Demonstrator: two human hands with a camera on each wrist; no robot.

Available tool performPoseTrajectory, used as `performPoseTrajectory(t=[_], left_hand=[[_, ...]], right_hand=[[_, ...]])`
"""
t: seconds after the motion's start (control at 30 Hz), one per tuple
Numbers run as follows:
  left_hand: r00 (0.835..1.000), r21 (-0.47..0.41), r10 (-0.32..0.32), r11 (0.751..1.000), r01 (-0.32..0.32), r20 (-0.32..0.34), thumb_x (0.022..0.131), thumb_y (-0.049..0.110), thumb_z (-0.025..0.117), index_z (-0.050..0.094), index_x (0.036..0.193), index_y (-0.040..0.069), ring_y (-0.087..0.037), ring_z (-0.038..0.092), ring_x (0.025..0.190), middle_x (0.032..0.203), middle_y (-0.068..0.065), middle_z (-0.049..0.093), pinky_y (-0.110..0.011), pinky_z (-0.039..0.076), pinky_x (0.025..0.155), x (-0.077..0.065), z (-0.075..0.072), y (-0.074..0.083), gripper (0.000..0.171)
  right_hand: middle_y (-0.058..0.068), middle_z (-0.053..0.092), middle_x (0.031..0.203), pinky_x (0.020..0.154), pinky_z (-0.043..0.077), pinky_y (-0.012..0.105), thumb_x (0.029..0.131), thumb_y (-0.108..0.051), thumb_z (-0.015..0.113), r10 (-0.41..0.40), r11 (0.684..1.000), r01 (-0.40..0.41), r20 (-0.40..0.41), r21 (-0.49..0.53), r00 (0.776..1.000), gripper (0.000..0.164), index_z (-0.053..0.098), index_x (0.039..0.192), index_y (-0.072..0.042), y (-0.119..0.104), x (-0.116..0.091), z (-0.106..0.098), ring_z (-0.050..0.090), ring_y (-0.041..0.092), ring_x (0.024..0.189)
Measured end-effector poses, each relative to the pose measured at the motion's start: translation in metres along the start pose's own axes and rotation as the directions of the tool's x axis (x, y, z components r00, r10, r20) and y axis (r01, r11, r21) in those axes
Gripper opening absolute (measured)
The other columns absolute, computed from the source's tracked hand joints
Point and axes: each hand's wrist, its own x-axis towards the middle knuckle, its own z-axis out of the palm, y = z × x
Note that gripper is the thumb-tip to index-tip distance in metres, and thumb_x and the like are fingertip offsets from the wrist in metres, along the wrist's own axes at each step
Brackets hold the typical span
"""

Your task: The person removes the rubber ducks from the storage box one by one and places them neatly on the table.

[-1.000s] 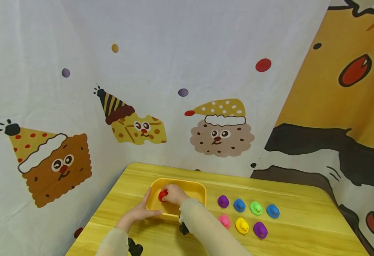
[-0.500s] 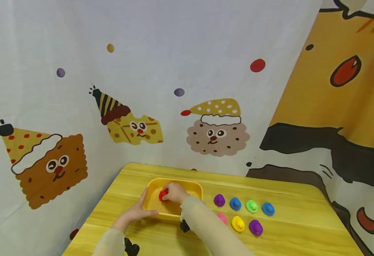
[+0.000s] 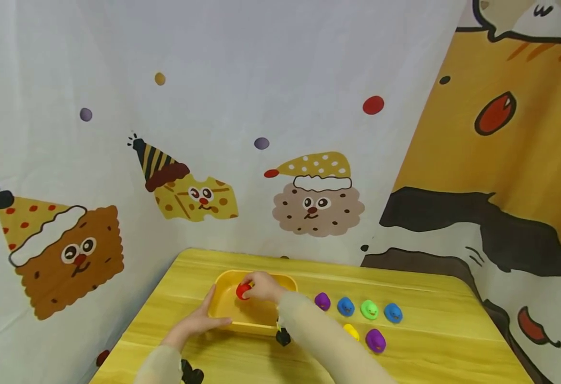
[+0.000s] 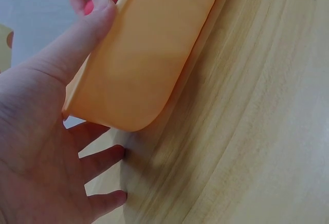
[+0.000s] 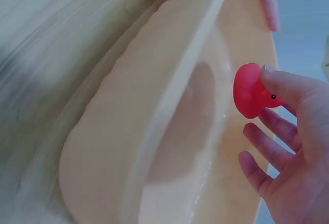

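Note:
My right hand (image 3: 263, 287) pinches a small red toy duck (image 5: 248, 91) between thumb and fingers, over the inside of a yellow-orange plastic bin (image 3: 251, 323). In the right wrist view the duck's black eye shows beside the thumb, and the lower fingers hang apart from it. At the bin's left end, my left hand (image 3: 197, 320) holds the near corner. Its thumb lies along the rim, while the other fingers spread past the end wall in the left wrist view, with the index finger partly hidden behind the bin (image 4: 149, 54).
Right of the bin, toy ducks stand on the wooden table (image 3: 434, 325): purple (image 3: 322, 302), blue (image 3: 345, 306), green (image 3: 369, 310) and blue (image 3: 393, 313) behind, yellow (image 3: 350, 332) and purple (image 3: 376, 341) in front. My right sleeve (image 3: 328, 341) partly covers the yellow one. A printed curtain (image 3: 242, 64) hangs behind.
The view has shifted, so everything sits further left. My right hand keeps hold of the red duck, slightly higher over the bin. The pink duck has gone behind my right sleeve.

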Motion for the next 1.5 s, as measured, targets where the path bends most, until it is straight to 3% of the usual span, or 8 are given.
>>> performPoseTrajectory(t=[0.17, 0.4, 0.8, 1.07, 1.5], left_hand=[[1.000, 0.005, 0.000, 1.000, 0.000, -0.007, 0.082, 0.035, 0.078, -0.012, 0.153, 0.005, -0.057, 0.017, 0.136, 0.153, -0.037, 0.001, -0.066, 0.020, 0.107, -0.001, 0.000, -0.001, 0.118], [1.000, 0.017, 0.027, 0.999, -0.027, 0.002, 0.082, 0.037, 0.077, -0.012, 0.154, 0.008, -0.058, 0.012, 0.136, 0.154, -0.036, -0.001, -0.069, 0.016, 0.107, -0.002, 0.002, -0.001, 0.118], [0.998, -0.020, -0.001, 1.000, 0.002, 0.055, 0.083, 0.037, 0.076, -0.016, 0.153, 0.009, -0.058, 0.002, 0.137, 0.155, -0.033, -0.011, -0.070, 0.009, 0.107, 0.000, 0.001, -0.004, 0.118], [0.996, 0.034, 0.037, 0.999, -0.040, 0.078, 0.084, 0.039, 0.075, -0.018, 0.151, 0.004, -0.062, 0.004, 0.134, 0.151, -0.038, -0.012, -0.072, 0.012, 0.105, -0.003, -0.003, 0.003, 0.120], [0.995, 0.040, -0.034, 0.999, 0.031, 0.089, 0.084, 0.036, 0.076, -0.020, 0.150, 0.004, -0.061, 0.007, 0.135, 0.151, -0.040, -0.007, -0.070, 0.015, 0.106, -0.003, -0.004, 0.011, 0.121]], right_hand=[[-0.001, 0.067, 0.097, 0.070, 0.048, 0.023, 0.082, -0.012, 0.076, -0.004, 0.999, 0.004, 0.001, 0.037, 1.000, 0.025, 0.071, 0.106, -0.007, 0.007, -0.013, -0.013, 0.055, 0.008, 0.078], [-0.003, 0.067, 0.099, 0.073, 0.048, 0.023, 0.081, -0.015, 0.078, -0.030, 0.999, 0.030, -0.011, -0.012, 0.999, 0.026, 0.070, 0.105, -0.010, 0.024, -0.034, -0.038, 0.057, 0.008, 0.082], [0.002, 0.067, 0.108, 0.081, 0.050, 0.030, 0.082, -0.017, 0.077, -0.058, 0.998, 0.056, -0.052, -0.027, 0.997, 0.029, 0.070, 0.109, -0.009, 0.040, -0.080, -0.084, 0.062, 0.023, 0.098], [0.006, 0.066, 0.111, 0.084, 0.050, 0.042, 0.083, -0.016, 0.076, -0.048, 0.999, 0.045, -0.095, -0.030, 0.994, 0.031, 0.069, 0.112, -0.008, 0.049, -0.114, -0.119, 0.061, 0.032, 0.100], [0.007, 0.067, 0.108, 0.081, 0.052, 0.042, 0.081, -0.014, 0.078, 0.023, 0.997, -0.035, -0.171, -0.071, 0.985, 0.027, 0.070, 0.106, -0.006, 0.086, -0.182, -0.160, 0.062, 0.028, 0.093]])
